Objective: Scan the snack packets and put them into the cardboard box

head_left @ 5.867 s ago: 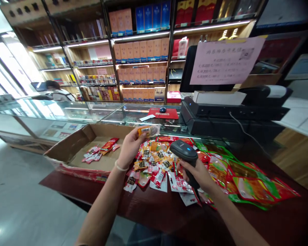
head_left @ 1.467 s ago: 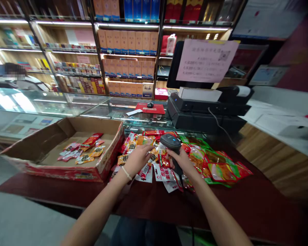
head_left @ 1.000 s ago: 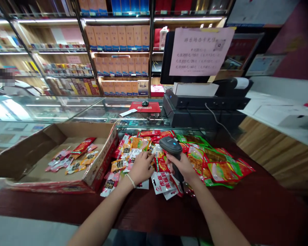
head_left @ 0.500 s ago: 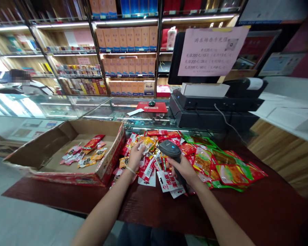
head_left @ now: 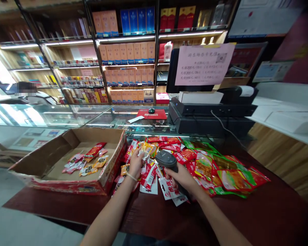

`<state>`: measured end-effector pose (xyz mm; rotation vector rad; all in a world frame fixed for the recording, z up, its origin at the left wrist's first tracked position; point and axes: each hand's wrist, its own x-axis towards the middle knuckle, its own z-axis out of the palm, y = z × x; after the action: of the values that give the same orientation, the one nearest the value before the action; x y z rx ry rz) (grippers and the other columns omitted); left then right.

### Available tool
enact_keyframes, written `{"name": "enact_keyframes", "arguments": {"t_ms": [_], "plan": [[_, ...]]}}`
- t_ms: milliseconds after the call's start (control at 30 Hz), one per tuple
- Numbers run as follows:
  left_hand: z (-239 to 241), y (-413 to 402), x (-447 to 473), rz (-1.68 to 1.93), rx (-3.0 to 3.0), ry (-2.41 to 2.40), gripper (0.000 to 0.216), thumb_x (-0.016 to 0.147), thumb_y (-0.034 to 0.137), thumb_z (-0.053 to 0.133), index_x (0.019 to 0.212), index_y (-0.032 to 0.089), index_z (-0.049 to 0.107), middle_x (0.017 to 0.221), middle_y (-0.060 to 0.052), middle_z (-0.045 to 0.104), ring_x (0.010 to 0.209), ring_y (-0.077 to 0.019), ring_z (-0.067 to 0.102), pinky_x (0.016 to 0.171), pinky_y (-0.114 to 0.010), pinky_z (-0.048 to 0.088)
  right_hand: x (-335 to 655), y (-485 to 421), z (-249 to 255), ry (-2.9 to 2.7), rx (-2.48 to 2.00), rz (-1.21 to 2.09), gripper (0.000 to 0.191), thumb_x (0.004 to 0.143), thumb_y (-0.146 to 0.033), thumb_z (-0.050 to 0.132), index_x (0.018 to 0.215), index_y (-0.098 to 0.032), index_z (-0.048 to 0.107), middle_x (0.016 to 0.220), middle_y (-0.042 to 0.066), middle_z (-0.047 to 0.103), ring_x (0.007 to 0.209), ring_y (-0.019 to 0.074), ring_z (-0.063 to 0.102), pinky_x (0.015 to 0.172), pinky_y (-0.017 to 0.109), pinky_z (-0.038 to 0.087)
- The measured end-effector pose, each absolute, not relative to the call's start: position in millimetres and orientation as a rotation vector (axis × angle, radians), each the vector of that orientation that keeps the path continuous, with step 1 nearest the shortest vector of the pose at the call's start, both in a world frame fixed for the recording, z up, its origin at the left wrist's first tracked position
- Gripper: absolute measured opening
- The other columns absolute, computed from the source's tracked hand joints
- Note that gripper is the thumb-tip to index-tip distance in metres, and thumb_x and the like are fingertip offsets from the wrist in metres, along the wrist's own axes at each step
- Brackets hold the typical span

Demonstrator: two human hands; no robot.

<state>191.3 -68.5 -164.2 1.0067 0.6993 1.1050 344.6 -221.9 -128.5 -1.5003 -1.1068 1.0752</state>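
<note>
My right hand [head_left: 182, 177] is wrapped round the handle of a black barcode scanner [head_left: 166, 159], its head turned toward my left hand. Closed on a small yellow and white snack packet [head_left: 146, 149], my left hand [head_left: 137, 164] is over the left part of a heap of packets. Red snack packets [head_left: 150, 176] lie under and between the hands. White hang-tab cards [head_left: 166, 188] with red lettering stick out at the front of the heap. Larger green-edged food pouches [head_left: 233, 179] spread to the right.
An open cardboard box [head_left: 102, 186] with several small packets inside stands at the left on the dark red table [head_left: 149, 222]. Behind are a glass counter, a mouse [head_left: 151, 110] on a red mat, and a black monitor and till [head_left: 210, 121]. A person [head_left: 28, 92] sits far left.
The view has tilted up a little, so everything sits lower in the picture. The blue light on the scanner no longer shows. Both hands keep their holds.
</note>
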Motion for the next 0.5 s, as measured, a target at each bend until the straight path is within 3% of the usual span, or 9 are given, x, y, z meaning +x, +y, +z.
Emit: {"name": "enact_keyframes", "arguments": {"t_ms": [133, 267, 400, 500], "plan": [[-166.7, -67.7, 191.6, 1.153, 1.118, 0.804, 0.049, 0.073, 0.031, 0.069, 0.119, 0.017, 0.060, 0.108, -0.009, 0.068, 0.082, -0.0170, 0.066, 0.074, -0.030, 0.053, 343.6, -221.9, -124.3, -1.078, -1.458, 1.088, 0.033, 0.076, -0.054, 0.063, 0.079, -0.023, 0.053, 0.063, -0.001, 0.065, 0.034, 0.0100, 0.048, 0.031, 0.023, 0.035], [-136.8, -79.7, 187.8, 1.324, 1.446, 0.898, 0.035, 0.077, 0.027, 0.065, 0.111, 0.017, 0.065, 0.112, -0.008, 0.067, 0.102, -0.0213, 0.063, 0.090, -0.035, 0.048, 344.9, -220.2, -117.1, -1.019, -1.359, 1.079, 0.035, 0.075, -0.056, 0.064, 0.083, -0.023, 0.055, 0.064, 0.000, 0.066, 0.034, 0.0108, 0.049, 0.033, 0.024, 0.037], [-76.8, -100.1, 162.1, 1.424, 1.725, 0.839, 0.029, 0.084, 0.029, 0.058, 0.111, 0.020, 0.065, 0.108, -0.006, 0.069, 0.099, -0.0196, 0.064, 0.090, -0.032, 0.048, 343.9, -219.9, -102.2, -0.997, -1.283, 1.074, 0.038, 0.078, -0.058, 0.059, 0.075, -0.020, 0.057, 0.051, 0.000, 0.061, 0.037, 0.0121, 0.052, 0.038, 0.024, 0.039], [-37.2, -109.5, 121.5, 1.553, 1.864, 0.887, 0.029, 0.087, 0.032, 0.057, 0.113, 0.022, 0.064, 0.105, -0.005, 0.070, 0.092, -0.0177, 0.065, 0.084, -0.029, 0.050, 336.2, -217.8, -88.2, -1.002, -1.223, 1.120, 0.040, 0.077, -0.058, 0.061, 0.083, -0.019, 0.059, 0.057, 0.001, 0.063, 0.044, 0.0135, 0.057, 0.044, 0.025, 0.046]]}}
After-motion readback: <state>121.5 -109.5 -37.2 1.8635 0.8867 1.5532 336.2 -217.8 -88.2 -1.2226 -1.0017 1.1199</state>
